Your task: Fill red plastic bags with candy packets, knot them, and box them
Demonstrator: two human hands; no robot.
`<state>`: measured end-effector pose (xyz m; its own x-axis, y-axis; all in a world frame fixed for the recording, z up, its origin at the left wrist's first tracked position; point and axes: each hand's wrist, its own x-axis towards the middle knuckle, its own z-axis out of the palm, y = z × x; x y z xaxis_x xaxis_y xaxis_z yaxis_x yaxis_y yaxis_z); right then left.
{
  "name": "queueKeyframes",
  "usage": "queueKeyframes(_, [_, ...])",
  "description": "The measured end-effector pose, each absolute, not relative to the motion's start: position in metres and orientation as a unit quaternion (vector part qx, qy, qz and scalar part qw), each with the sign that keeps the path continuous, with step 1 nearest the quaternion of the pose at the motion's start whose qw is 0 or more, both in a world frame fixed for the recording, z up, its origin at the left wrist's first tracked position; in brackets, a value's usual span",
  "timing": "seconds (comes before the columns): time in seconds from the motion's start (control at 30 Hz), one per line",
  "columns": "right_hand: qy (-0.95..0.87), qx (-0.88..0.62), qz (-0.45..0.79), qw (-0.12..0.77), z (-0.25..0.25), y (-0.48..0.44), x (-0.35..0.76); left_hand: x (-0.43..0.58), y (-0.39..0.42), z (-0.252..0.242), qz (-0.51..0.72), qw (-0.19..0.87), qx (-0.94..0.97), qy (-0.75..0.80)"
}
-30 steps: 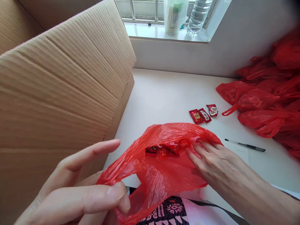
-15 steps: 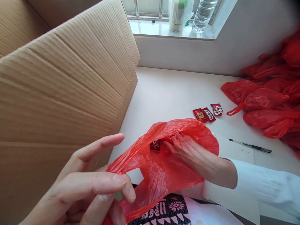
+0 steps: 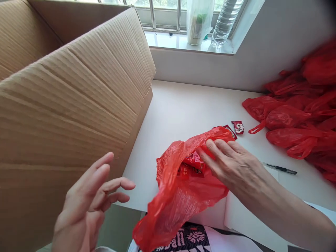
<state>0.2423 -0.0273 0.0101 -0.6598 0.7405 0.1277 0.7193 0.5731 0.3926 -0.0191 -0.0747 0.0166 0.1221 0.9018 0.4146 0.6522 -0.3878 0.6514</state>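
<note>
A red plastic bag [image 3: 183, 196] sits at the table's near side, its mouth gaping. Inside lie several small red wrapped packets [image 3: 194, 161]. My right hand [image 3: 228, 157] rests at the right edge of the mouth, fingers stretched out and touching the plastic; nothing shows in its grasp, though the thumb is hidden. To the left of the bag, my left hand [image 3: 89, 199] is raised in the air with fingers apart, holding nothing and clear of the plastic. Just behind the bag, another red packet [image 3: 238, 127] lies beside others that the bag partly covers.
A large open cardboard box [image 3: 86, 98] fills the left side. Red filled bags [image 3: 294, 119] are heaped at the right against the wall. A pen [image 3: 280, 168] lies near paper on the white table [image 3: 181, 108]. A water bottle [image 3: 226, 24] stands on the windowsill.
My left hand has let go of the bag and drawn away leftward. My right hand has come up out of the bag to its rim. The bag's left side has sagged.
</note>
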Motion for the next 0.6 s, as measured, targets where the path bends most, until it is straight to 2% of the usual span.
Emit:
queueKeyframes(0.1, [0.853, 0.445, 0.267, 0.047, 0.012, -0.019, 0.242, -0.014, -0.083, 0.014, 0.353, 0.221, 0.712, 0.566])
queueKeyframes(0.2, [0.817, 0.487, 0.297, 0.089, 0.006, -0.010, 0.242, -0.004, -0.081, 0.010, 0.280, 0.210, 0.741, 0.573])
queueKeyframes(0.33, [0.812, 0.518, 0.244, 0.115, 0.006, -0.001, 0.246, 0.011, -0.051, 0.006, 0.298, 0.198, 0.801, 0.480])
queueKeyframes(0.4, [0.845, 0.508, 0.164, 0.045, 0.015, -0.001, 0.255, 0.020, -0.032, 0.007, 0.330, 0.200, 0.823, 0.418])
queueKeyframes(0.47, [0.864, 0.491, 0.068, -0.084, 0.032, -0.004, 0.269, 0.029, -0.017, 0.012, 0.344, 0.226, 0.845, 0.342])
queueKeyframes(0.53, [0.849, 0.484, -0.032, -0.210, 0.050, -0.008, 0.284, 0.038, -0.009, 0.017, 0.356, 0.316, 0.829, 0.292])
queueKeyframes(0.6, [0.806, 0.491, -0.127, -0.304, 0.065, -0.012, 0.296, 0.045, -0.007, 0.023, 0.381, 0.442, 0.753, 0.305])
